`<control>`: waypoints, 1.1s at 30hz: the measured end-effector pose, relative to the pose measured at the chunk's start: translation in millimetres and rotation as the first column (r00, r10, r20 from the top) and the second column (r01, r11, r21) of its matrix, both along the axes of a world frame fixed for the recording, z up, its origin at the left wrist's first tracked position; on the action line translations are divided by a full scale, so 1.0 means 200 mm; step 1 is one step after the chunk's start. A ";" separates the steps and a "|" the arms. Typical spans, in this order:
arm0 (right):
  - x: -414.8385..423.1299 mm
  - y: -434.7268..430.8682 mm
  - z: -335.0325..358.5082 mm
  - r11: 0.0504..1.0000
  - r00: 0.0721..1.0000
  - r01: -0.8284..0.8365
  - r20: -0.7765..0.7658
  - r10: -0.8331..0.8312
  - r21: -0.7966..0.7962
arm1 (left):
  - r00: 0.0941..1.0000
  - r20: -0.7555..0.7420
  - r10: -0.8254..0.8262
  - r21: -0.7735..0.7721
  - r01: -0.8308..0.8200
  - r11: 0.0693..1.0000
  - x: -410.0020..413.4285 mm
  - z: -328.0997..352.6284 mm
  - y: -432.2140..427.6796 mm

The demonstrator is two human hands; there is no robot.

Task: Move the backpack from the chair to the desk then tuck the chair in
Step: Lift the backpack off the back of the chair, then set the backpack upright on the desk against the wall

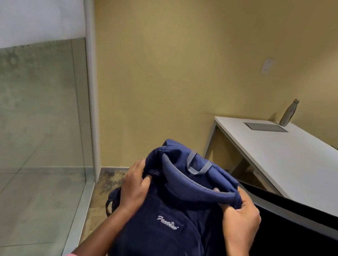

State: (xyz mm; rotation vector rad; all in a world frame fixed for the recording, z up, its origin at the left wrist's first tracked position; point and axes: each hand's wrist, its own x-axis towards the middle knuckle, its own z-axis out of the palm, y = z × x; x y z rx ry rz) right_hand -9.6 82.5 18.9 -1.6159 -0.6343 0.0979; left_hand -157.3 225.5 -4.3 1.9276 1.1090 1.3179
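Backpack (171, 222), soft and slumping, is held aloft beside the chair (301, 231), short of the desk (303, 161) near edge. Top fabric is bunched in left hand (135, 186) and right hand (241, 222), both clenched; likely light.

Setting: small office room or study booth.
Walls: plain yellow, with a wall plate (267, 69) at upper right.
Partition: glass panel (24, 106) with frosted upper band, left of frame.
Furniture: white desk (303, 161) with inset cable hatch (265, 127), right; dark chair (301, 231), lower right.
Object: steel bottle (289, 112) on desk.
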 end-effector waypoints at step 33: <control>0.39 1.77 -0.25 0.990 0.941 -0.118 -0.311 0.136 0.075 | 0.905 0.210 0.371 0.191 -0.410 0.892 0.33 0.45 1.53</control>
